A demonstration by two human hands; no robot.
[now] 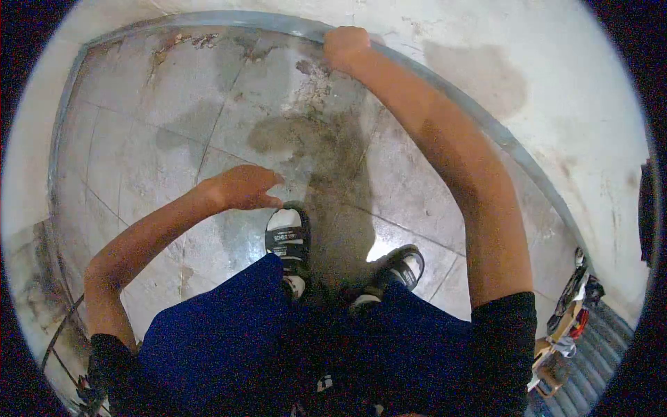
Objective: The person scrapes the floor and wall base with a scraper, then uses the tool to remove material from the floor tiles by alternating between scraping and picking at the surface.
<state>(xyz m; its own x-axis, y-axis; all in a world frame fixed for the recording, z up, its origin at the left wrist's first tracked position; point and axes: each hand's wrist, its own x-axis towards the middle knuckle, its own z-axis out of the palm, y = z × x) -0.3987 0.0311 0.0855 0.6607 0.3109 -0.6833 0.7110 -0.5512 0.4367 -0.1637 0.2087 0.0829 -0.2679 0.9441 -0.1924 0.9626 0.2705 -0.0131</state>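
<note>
My right hand (345,46) is stretched far forward and closed on a grey metal rail (229,19) that runs along the foot of the wall. My left hand (243,187) hovers lower and nearer, fingers loosely apart, palm down, holding nothing, just above my left shoe. I look straight down at my dark blue shorts (229,340) and two black shoes with white toes: the left shoe (287,236) and the right shoe (401,267), standing on a wet tiled floor (174,111).
The grey tiles are stained and damp, with a dark wet patch (313,139) in the middle. A pale plastered wall (542,76) curves round behind the rail. A heap of coloured objects (566,320) and a ribbed grey surface lie at the lower right. A dark cable (59,333) trails at lower left.
</note>
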